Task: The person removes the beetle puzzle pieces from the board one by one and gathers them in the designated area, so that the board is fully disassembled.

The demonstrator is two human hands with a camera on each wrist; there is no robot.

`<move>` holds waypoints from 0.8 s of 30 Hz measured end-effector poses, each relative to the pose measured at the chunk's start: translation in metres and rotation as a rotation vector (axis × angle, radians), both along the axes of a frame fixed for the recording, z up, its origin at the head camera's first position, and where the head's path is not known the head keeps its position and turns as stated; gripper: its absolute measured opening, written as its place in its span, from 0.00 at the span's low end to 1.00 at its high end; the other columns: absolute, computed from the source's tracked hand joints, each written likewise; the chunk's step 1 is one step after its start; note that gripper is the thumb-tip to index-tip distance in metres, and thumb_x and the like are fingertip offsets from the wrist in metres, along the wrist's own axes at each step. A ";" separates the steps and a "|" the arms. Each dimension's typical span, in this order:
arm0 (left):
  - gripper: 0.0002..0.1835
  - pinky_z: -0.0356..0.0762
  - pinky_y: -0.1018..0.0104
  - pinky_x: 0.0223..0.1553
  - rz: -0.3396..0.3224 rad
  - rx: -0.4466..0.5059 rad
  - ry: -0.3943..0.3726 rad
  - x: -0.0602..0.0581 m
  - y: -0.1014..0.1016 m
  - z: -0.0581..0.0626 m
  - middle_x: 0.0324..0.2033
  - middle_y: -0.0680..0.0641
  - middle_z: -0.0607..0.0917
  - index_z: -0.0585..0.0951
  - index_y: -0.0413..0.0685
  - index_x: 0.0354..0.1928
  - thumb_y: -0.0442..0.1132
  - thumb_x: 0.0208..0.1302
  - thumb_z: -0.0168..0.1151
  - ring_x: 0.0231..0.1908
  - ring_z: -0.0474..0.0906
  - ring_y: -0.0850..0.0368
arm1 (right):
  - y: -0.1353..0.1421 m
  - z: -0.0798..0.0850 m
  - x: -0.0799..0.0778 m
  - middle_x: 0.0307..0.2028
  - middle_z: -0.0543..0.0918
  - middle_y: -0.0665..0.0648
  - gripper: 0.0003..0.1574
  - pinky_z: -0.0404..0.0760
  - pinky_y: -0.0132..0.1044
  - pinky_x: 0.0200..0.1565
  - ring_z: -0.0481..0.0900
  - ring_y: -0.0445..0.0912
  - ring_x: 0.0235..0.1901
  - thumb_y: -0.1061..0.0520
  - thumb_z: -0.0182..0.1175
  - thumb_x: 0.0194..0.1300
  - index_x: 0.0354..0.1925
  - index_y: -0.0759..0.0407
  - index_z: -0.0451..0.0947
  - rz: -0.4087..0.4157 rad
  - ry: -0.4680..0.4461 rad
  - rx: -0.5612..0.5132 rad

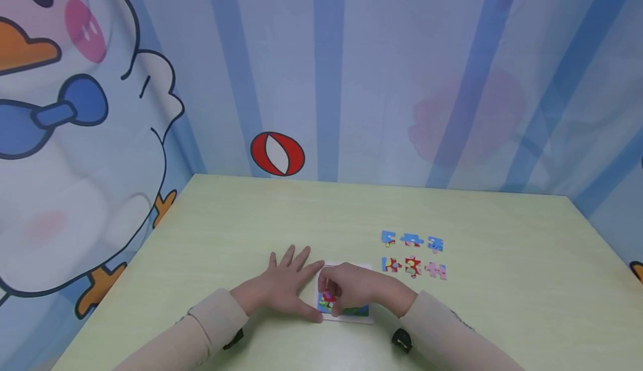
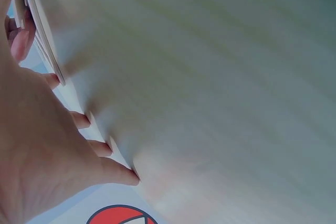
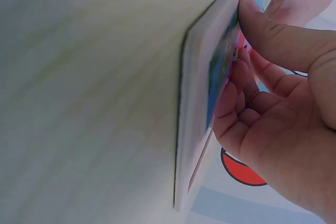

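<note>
Puzzle board (image 1: 359, 319); loose pieces (image 1: 413, 266) nearby, head view only.

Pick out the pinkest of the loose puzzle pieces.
It's the right-end piece of the row nearer the person: pink nearly all over, while the other five loose pieces show plenty of blue or bright red.

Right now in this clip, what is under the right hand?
A puzzle board is under the right hand. Parts of its pale rim and of a red, blue and green picture show around the hand. The board's middle is covered, so what lies there cannot be seen.
</note>
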State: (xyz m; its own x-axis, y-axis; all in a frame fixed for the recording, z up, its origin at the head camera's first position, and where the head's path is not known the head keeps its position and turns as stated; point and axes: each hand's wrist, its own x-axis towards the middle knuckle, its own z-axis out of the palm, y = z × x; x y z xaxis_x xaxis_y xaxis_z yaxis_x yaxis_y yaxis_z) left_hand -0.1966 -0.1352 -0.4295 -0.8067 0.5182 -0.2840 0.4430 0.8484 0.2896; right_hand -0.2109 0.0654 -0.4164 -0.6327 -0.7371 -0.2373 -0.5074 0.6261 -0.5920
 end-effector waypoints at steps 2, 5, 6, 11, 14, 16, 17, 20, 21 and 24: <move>0.57 0.35 0.25 0.63 -0.001 -0.003 0.000 -0.001 0.000 -0.001 0.76 0.40 0.43 0.52 0.60 0.76 0.76 0.48 0.59 0.72 0.33 0.31 | 0.000 0.000 0.000 0.28 0.75 0.46 0.19 0.73 0.29 0.36 0.70 0.38 0.29 0.63 0.73 0.51 0.38 0.53 0.75 -0.003 0.001 0.008; 0.57 0.34 0.25 0.62 -0.006 -0.005 0.001 -0.002 -0.001 -0.003 0.76 0.40 0.42 0.52 0.60 0.76 0.76 0.48 0.59 0.72 0.32 0.31 | 0.000 0.000 -0.001 0.27 0.75 0.45 0.17 0.72 0.29 0.36 0.70 0.38 0.29 0.62 0.73 0.51 0.37 0.53 0.76 -0.007 0.004 0.017; 0.57 0.34 0.25 0.62 -0.008 -0.007 0.002 -0.002 -0.001 -0.004 0.76 0.40 0.42 0.52 0.60 0.76 0.77 0.48 0.58 0.72 0.32 0.31 | 0.000 0.000 -0.001 0.27 0.75 0.45 0.17 0.72 0.29 0.36 0.69 0.38 0.29 0.62 0.73 0.51 0.36 0.53 0.76 -0.007 0.008 0.019; 0.57 0.33 0.25 0.62 -0.011 -0.007 0.005 -0.003 -0.002 -0.006 0.76 0.41 0.42 0.52 0.61 0.76 0.77 0.47 0.58 0.72 0.32 0.31 | -0.002 0.000 0.000 0.26 0.74 0.46 0.16 0.72 0.30 0.35 0.69 0.38 0.28 0.62 0.74 0.50 0.33 0.52 0.76 -0.007 0.019 0.025; 0.57 0.34 0.25 0.62 -0.006 -0.006 0.003 -0.003 -0.002 -0.006 0.76 0.40 0.42 0.52 0.61 0.76 0.77 0.47 0.59 0.72 0.32 0.31 | -0.003 0.000 0.000 0.26 0.74 0.45 0.16 0.71 0.30 0.35 0.69 0.38 0.28 0.62 0.74 0.50 0.33 0.52 0.75 -0.007 0.031 0.031; 0.57 0.34 0.25 0.62 -0.003 -0.007 0.002 -0.003 -0.002 -0.005 0.76 0.40 0.43 0.52 0.61 0.76 0.77 0.47 0.59 0.72 0.32 0.31 | -0.003 0.001 0.001 0.26 0.74 0.45 0.16 0.71 0.30 0.35 0.69 0.38 0.28 0.62 0.74 0.50 0.32 0.52 0.76 -0.009 0.038 0.036; 0.57 0.34 0.25 0.62 -0.002 -0.007 0.001 -0.003 -0.002 -0.004 0.76 0.40 0.43 0.52 0.61 0.76 0.76 0.47 0.59 0.72 0.33 0.31 | -0.003 0.001 0.001 0.26 0.74 0.45 0.16 0.71 0.30 0.35 0.69 0.38 0.28 0.62 0.74 0.50 0.32 0.52 0.76 -0.009 0.043 0.039; 0.57 0.34 0.24 0.62 -0.003 -0.006 -0.003 -0.003 -0.002 -0.003 0.76 0.40 0.43 0.52 0.61 0.76 0.76 0.47 0.59 0.73 0.32 0.32 | -0.004 0.001 0.001 0.25 0.74 0.44 0.16 0.71 0.29 0.35 0.69 0.38 0.27 0.61 0.75 0.49 0.32 0.52 0.76 -0.006 0.060 0.052; 0.56 0.34 0.24 0.62 -0.003 -0.004 -0.004 -0.002 -0.002 -0.003 0.76 0.40 0.43 0.52 0.61 0.76 0.76 0.48 0.59 0.73 0.32 0.32 | -0.004 0.001 0.000 0.25 0.74 0.44 0.16 0.71 0.29 0.35 0.69 0.38 0.27 0.60 0.75 0.48 0.31 0.51 0.76 -0.004 0.067 0.057; 0.56 0.34 0.24 0.62 -0.006 0.001 -0.009 -0.002 -0.002 -0.003 0.76 0.40 0.43 0.52 0.61 0.76 0.76 0.48 0.59 0.73 0.32 0.32 | -0.004 0.001 0.000 0.25 0.74 0.44 0.16 0.71 0.29 0.35 0.69 0.37 0.27 0.59 0.75 0.48 0.32 0.51 0.77 0.000 0.085 0.071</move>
